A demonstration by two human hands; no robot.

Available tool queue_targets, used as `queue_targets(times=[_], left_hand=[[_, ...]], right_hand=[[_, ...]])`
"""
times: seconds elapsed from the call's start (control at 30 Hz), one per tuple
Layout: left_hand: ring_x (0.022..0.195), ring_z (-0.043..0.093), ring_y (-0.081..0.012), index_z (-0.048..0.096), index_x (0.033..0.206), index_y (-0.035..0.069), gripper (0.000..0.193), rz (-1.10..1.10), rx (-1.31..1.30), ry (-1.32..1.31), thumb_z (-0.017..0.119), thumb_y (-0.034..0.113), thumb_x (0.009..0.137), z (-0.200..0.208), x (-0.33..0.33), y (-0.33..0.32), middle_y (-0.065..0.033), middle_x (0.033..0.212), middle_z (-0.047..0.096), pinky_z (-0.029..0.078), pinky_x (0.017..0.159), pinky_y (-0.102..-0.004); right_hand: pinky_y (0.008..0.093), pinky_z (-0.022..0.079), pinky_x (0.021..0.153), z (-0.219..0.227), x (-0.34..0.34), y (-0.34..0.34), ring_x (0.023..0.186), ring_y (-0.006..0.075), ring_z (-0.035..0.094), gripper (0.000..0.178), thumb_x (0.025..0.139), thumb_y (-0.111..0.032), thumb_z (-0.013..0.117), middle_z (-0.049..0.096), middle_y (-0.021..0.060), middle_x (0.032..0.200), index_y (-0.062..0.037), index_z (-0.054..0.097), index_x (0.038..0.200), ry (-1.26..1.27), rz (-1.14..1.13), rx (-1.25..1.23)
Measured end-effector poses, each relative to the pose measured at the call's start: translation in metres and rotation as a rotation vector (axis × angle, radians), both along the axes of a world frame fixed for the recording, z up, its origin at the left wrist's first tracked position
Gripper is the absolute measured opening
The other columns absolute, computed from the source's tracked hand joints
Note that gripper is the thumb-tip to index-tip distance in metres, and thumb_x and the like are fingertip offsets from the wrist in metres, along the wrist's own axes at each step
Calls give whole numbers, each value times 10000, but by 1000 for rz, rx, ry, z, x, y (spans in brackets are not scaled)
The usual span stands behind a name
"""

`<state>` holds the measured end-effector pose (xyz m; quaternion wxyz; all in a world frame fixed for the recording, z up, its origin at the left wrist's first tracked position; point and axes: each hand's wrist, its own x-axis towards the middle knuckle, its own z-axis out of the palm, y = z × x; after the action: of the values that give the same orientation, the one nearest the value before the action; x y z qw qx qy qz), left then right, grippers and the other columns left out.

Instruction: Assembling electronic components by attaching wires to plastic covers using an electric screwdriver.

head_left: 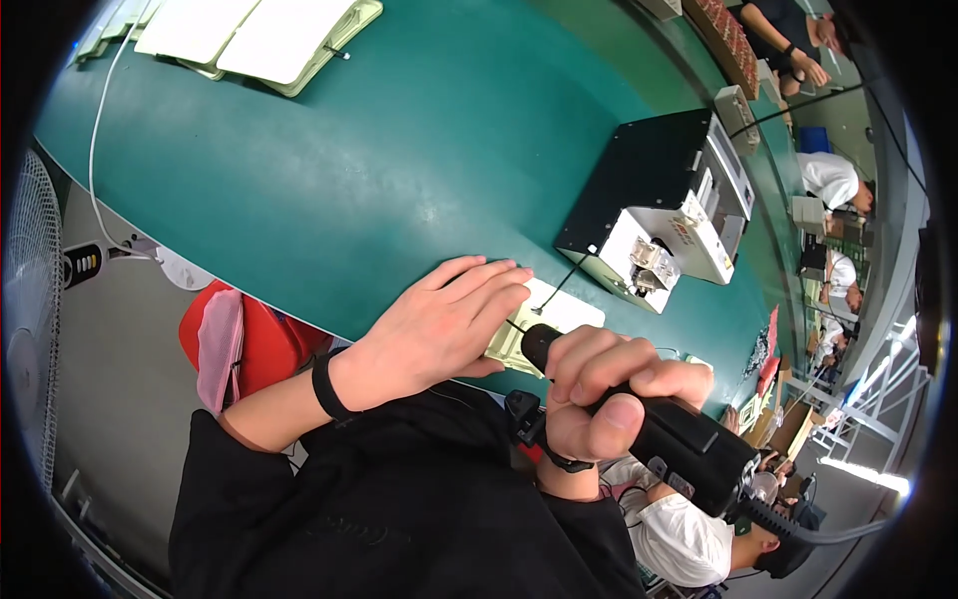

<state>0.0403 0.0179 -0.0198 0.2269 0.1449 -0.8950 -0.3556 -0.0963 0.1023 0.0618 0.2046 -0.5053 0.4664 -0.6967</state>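
Note:
My right hand [619, 384] is wrapped around a black electric screwdriver [689, 444], whose cord leaves its back end at the lower right. Its thin bit points left and down at a pale green plastic panel [509, 344] on the table. Across the panel's left side lies my left hand [439, 324], fingers stretched out and partly covering it. Whether the bit touches the panel is hard to make out. A thin black lead [564, 285] with a white end sticks out from the panel's far side toward a black and white screw feeder [649, 200].
A stack of pale green panels [289, 50] lies at the far left of the green table [399, 150]. Beside the table's near edge are a red stool [264, 344] and a fan [35, 329]. A person in white [689, 539] sits close on my right; others work farther off.

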Motion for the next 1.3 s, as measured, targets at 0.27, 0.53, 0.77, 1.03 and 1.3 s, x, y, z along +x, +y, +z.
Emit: queue_targets(times=[0.27,0.53,0.77,1.03,1.3], left_hand=[[1396,557,-332,536,1358,5,764,12,-18,-99,887,331,763,10,19,-4,-132,1511,575,420,1202,-492],[1346,584,-355,553,1327,11,781,58,-28,-77,926,336,723,7,12,-4,-137,1472,603,444,1174,-510],[1318,574,-366,567,1322,4,792,113,-19,-82,952,261,680,6,10,-5,-151,1440,593,452,1161,-493],[1323,574,-355,555,1338,31,814,106,-26,-88,966,248,670,6,10,-4,-140,1449,585,458,1148,-486],[1332,570,-352,562,1325,33,808,102,-24,-98,974,245,664,6,8,-2,-135,1449,584,457,1148,-482]], right_hand=[[322,408,486,59,-56,10,481,136,446,205,1066,-282,623,487,21,680,-133,494,1122,51,-298,-216],[330,412,463,54,-89,-18,470,146,434,200,1058,-263,635,457,32,652,-127,515,1140,56,-443,-167],[306,389,478,46,-65,12,480,135,433,199,1068,-281,620,465,19,676,-119,512,1105,-40,-341,-136],[321,454,416,20,-40,68,461,148,490,298,1055,-270,665,532,39,679,-125,418,1140,-19,-80,-99],[314,474,420,6,-37,69,444,152,496,356,1044,-303,697,533,38,658,-136,391,1120,11,-118,-24]])
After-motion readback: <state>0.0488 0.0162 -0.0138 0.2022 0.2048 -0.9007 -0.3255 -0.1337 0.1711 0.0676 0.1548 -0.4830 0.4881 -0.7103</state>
